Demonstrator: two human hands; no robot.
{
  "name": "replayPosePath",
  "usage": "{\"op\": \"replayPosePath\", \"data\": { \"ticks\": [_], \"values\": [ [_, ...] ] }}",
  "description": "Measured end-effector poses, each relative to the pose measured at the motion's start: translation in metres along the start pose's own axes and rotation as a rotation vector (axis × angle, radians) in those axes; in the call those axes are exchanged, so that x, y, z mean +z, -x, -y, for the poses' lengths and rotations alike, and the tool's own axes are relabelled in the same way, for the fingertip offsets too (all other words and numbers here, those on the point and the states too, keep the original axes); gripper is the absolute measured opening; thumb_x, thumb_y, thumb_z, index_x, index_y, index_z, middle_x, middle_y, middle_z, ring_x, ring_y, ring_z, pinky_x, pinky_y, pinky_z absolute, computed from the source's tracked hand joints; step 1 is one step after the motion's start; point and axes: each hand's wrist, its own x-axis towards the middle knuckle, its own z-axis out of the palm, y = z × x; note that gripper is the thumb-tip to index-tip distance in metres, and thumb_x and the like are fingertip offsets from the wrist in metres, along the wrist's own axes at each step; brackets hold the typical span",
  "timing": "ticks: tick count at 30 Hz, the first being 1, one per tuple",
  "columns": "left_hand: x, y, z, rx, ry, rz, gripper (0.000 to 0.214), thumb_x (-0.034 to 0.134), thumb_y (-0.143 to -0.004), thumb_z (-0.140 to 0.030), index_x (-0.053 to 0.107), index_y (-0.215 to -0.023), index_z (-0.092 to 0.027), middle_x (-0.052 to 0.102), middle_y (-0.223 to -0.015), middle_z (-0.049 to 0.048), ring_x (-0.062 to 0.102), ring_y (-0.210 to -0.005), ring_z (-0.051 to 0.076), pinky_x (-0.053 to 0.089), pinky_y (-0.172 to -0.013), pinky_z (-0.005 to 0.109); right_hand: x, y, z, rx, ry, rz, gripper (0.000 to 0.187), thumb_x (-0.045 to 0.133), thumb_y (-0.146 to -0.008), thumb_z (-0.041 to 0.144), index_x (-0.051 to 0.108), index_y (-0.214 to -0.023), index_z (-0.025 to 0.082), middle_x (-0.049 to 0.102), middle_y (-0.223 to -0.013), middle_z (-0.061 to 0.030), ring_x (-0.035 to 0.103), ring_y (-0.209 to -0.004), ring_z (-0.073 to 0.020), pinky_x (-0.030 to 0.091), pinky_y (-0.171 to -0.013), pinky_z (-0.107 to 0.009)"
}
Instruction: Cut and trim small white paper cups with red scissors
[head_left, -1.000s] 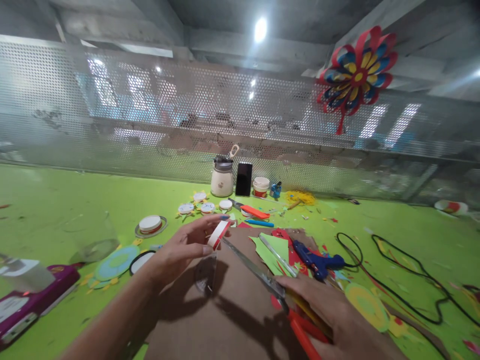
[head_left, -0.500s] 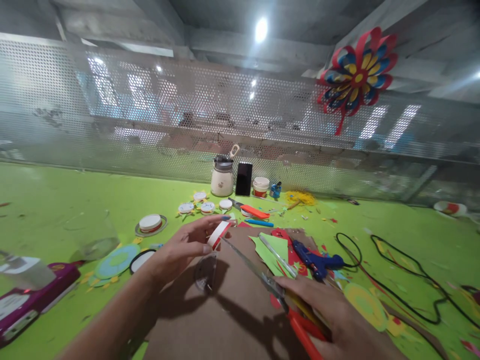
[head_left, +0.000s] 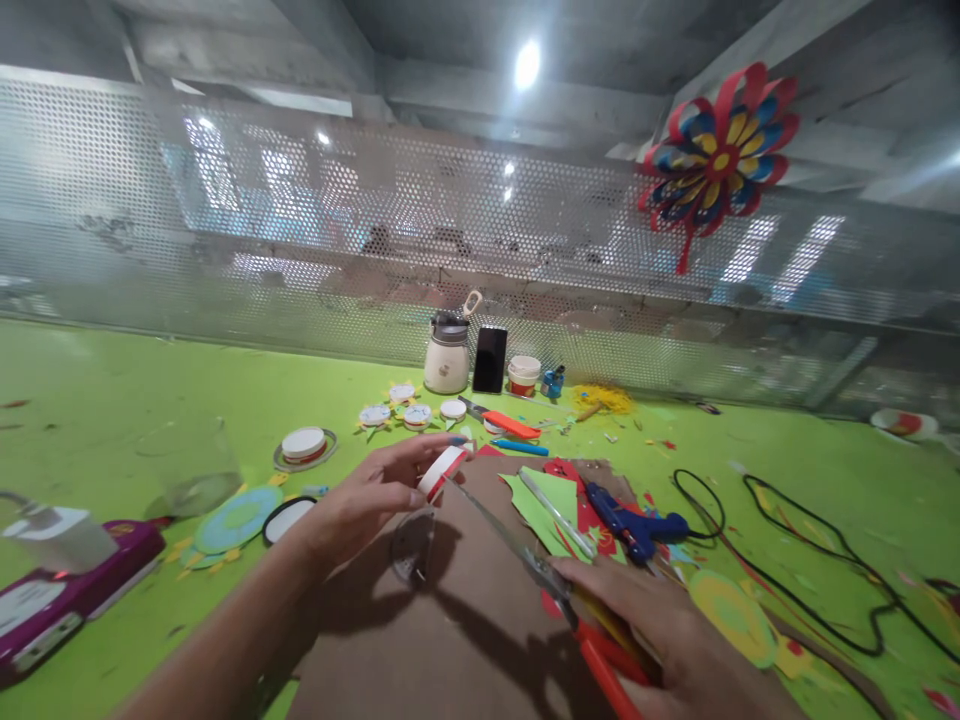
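My left hand pinches a white round cup piece with a red edge, tilted between thumb and fingers. In my right hand are scissors with red handles, their blades pointing up and left. The blade tip reaches the red edge of the cup piece; whether it is cutting into it I cannot tell. Below both hands lies a brown cardboard sheet. A clear protractor rests on it under the cup piece.
Right of the cardboard lie a blue glue gun with black cord, a silver pen and coloured paper scraps. Behind are a cutter knife, white round pieces, a bottle and a phone. A purple power strip sits left.
The cup piece has turned slightly in my left hand, and its white side shows more broadly. The scissors stay almost in place, with their tip at the red edge. The view has shifted a little.
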Motion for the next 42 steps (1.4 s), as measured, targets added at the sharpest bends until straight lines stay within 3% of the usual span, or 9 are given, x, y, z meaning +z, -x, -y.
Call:
{"op": "replayPosePath", "data": {
  "ticks": [5,12,18,28,35,38,42],
  "values": [
    [0.003,0.001,-0.002,-0.021,0.013,0.003,0.053,0.064,-0.060,-0.014,0.074,-0.111,-0.027,0.074,-0.108,0.0048,0.063,-0.098,0.029,0.049,-0.083,0.039,0.001,-0.001,0.002,0.006,-0.039,0.005,0.052,0.069,-0.075,0.019,0.064,-0.126,0.024,0.074,-0.116,-0.0051,0.073,-0.099,-0.0233,0.058,-0.078,-0.026],
    [0.004,0.004,-0.002,0.006,0.059,0.018,0.041,0.070,-0.073,-0.019,0.074,-0.113,-0.027,0.073,-0.112,0.0065,0.063,-0.103,0.028,0.048,-0.087,0.039,-0.003,-0.001,0.008,0.017,-0.049,-0.016,0.055,0.068,-0.071,0.014,0.064,-0.125,0.025,0.074,-0.115,-0.0045,0.073,-0.096,-0.0219,0.058,-0.077,-0.023],
    [0.005,0.002,-0.003,-0.010,0.049,-0.020,0.041,0.078,-0.069,-0.023,0.075,-0.110,-0.028,0.073,-0.110,0.0065,0.065,-0.092,0.025,0.047,-0.083,0.039,-0.002,0.002,0.006,0.034,-0.025,-0.031,0.056,0.065,-0.070,0.012,0.064,-0.125,0.025,0.073,-0.119,-0.0055,0.072,-0.100,-0.0243,0.059,-0.080,-0.026],
    [0.001,-0.001,-0.001,-0.058,0.031,-0.002,0.042,0.079,-0.070,-0.024,0.074,-0.112,-0.025,0.075,-0.107,0.0072,0.065,-0.093,0.025,0.046,-0.085,0.038,0.001,0.000,0.003,0.021,-0.046,-0.038,0.054,0.064,-0.072,0.015,0.065,-0.125,0.023,0.071,-0.122,-0.0067,0.071,-0.106,-0.0238,0.058,-0.082,-0.024],
    [-0.003,-0.001,0.002,-0.077,0.019,0.031,0.044,0.077,-0.072,-0.027,0.073,-0.116,-0.026,0.074,-0.110,0.0084,0.065,-0.103,0.029,0.045,-0.091,0.041,0.002,0.001,0.002,0.044,-0.014,0.028,0.055,0.068,-0.073,0.020,0.065,-0.127,0.025,0.072,-0.120,-0.0061,0.071,-0.104,-0.0262,0.058,-0.082,-0.029],
    [-0.004,-0.002,0.003,-0.067,0.000,0.023,0.043,0.077,-0.072,-0.026,0.073,-0.115,-0.027,0.073,-0.115,0.0083,0.065,-0.103,0.028,0.046,-0.090,0.040,0.005,0.007,-0.002,0.065,-0.022,-0.005,0.058,0.071,-0.071,0.022,0.064,-0.128,0.031,0.072,-0.120,-0.0039,0.071,-0.104,-0.0269,0.058,-0.085,-0.029],
    [-0.002,-0.002,0.002,-0.082,0.019,0.035,0.044,0.079,-0.070,-0.029,0.073,-0.114,-0.027,0.075,-0.106,0.0082,0.066,-0.102,0.029,0.046,-0.090,0.041,0.011,0.014,-0.009,0.095,-0.032,-0.048,0.060,0.075,-0.071,0.032,0.063,-0.129,0.040,0.072,-0.121,-0.0001,0.070,-0.106,-0.0291,0.059,-0.085,-0.030]
  ]
}}
